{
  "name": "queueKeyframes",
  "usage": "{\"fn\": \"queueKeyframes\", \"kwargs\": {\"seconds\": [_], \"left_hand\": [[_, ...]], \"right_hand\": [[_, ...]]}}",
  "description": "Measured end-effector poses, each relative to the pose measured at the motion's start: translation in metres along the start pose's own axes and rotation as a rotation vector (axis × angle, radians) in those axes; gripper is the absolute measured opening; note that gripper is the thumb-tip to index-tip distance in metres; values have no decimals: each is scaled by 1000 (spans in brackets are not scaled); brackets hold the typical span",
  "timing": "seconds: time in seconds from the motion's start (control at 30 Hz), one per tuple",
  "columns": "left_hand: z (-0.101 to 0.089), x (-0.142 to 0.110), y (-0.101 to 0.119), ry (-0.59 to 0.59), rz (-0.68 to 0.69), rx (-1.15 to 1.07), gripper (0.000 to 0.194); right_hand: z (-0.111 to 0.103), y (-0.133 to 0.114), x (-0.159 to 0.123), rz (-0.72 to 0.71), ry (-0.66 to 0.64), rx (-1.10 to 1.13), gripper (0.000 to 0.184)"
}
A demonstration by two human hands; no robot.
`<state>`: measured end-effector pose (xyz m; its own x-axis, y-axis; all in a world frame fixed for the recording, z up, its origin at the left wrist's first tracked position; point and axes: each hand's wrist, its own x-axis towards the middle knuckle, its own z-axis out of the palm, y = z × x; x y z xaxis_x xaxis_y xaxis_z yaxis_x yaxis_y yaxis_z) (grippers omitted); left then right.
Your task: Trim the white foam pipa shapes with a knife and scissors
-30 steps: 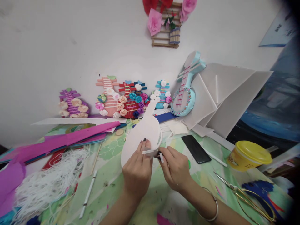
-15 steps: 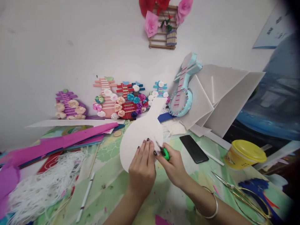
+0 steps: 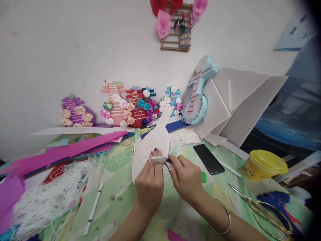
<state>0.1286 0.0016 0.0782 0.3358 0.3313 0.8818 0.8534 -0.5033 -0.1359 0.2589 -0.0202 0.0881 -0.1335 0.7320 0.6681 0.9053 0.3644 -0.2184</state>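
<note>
left hand gripping white cutout; right hand clamped on green-handled cutter; poster lettering illegible.

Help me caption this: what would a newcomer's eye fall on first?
Probably the row of flower-trimmed model instruments against the wall, with a larger pale-blue one at its right end. In front, the left hand covers part of a white cutout. Large pink flowers hang above.
</note>
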Motion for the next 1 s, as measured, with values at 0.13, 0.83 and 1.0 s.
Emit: {"fn": "queueKeyframes", "kwargs": {"seconds": [0.13,0.83,1.0], "left_hand": [[1,-2,2,25,28,-1,26],[-1,-5,0,36,47,-110,26],[-5,1,-9,86,45,-96,20]], "right_hand": [[-1,1,1,-3,12,-13,28],[-3,4,2,-16,40,-37,28],[-5,7,5,-2,45,-31,29]]}}
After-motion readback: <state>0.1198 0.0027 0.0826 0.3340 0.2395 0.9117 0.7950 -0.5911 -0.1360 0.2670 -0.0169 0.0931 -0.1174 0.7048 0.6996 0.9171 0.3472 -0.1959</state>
